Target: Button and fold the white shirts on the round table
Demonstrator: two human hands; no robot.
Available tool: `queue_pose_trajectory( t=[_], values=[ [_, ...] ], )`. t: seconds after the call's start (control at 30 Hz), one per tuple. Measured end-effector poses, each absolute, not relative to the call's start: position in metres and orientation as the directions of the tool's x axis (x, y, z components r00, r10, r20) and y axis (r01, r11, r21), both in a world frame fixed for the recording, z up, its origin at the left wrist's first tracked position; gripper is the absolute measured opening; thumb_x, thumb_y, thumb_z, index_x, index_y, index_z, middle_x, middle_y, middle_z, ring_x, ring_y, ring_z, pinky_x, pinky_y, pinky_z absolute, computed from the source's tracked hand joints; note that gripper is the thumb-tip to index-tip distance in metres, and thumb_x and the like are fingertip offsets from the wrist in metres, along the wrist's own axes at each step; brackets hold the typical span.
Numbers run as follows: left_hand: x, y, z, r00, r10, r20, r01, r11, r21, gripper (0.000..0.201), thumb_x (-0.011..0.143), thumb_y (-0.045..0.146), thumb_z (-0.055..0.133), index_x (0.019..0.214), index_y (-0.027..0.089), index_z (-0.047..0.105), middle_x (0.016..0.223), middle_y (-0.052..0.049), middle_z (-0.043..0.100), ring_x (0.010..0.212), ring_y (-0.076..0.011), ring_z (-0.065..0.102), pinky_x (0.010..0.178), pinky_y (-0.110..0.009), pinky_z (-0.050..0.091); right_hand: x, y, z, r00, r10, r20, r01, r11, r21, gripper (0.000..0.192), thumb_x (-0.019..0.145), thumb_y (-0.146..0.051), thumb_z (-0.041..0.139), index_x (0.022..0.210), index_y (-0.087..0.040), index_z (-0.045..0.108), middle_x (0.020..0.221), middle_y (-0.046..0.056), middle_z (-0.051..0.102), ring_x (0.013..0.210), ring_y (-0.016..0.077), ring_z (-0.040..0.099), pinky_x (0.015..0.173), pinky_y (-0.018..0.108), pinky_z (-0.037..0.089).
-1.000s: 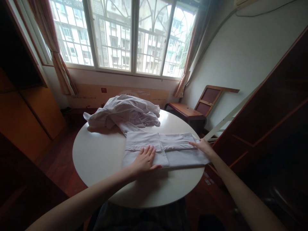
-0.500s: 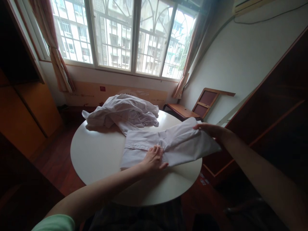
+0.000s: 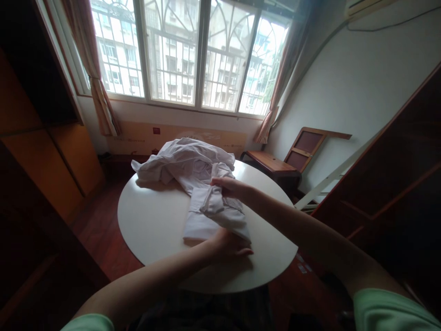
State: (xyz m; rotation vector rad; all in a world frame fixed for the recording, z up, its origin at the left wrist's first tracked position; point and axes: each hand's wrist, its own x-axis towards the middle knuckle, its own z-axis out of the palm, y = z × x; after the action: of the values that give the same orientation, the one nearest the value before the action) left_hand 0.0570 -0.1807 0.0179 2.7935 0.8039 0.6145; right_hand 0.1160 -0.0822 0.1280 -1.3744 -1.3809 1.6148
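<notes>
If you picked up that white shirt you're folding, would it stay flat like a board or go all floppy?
Probably floppy: the folded white shirt droops and wrinkles where the right hand pinches its flap. It looks light, since a few fingers lift it. It may unfold if lifted carelessly; the left hand presses its near edge to the round table.

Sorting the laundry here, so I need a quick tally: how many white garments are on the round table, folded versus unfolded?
Folded white garment, under the left hand and right hand: 1
Crumpled white garment pile, number of pieces cannot be told: 1
Total on the white round table: 2
</notes>
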Motion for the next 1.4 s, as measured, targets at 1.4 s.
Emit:
queue_pose_trajectory(
  t=[1.4],
  values=[
    [-0.056, -0.203, 0.036, 0.309, 0.950, 0.050, 0.477, -0.200, 0.856, 0.040, 0.079, 0.048, 0.041, 0.057, 0.017, 0.052, 0.058, 0.001, 0.051, 0.060, -0.0152, 0.048, 0.058, -0.023, 0.036, 0.271, -0.191, 0.038, -0.185, 0.942, -0.278, 0.487, -0.158, -0.859, 0.046, 0.062, -0.062, 0.058, 0.055, -0.017, 0.052, 0.050, -0.001, 0.051, 0.046, 0.0109, 0.046, 0.047, 0.025, 0.036]
  ],
)
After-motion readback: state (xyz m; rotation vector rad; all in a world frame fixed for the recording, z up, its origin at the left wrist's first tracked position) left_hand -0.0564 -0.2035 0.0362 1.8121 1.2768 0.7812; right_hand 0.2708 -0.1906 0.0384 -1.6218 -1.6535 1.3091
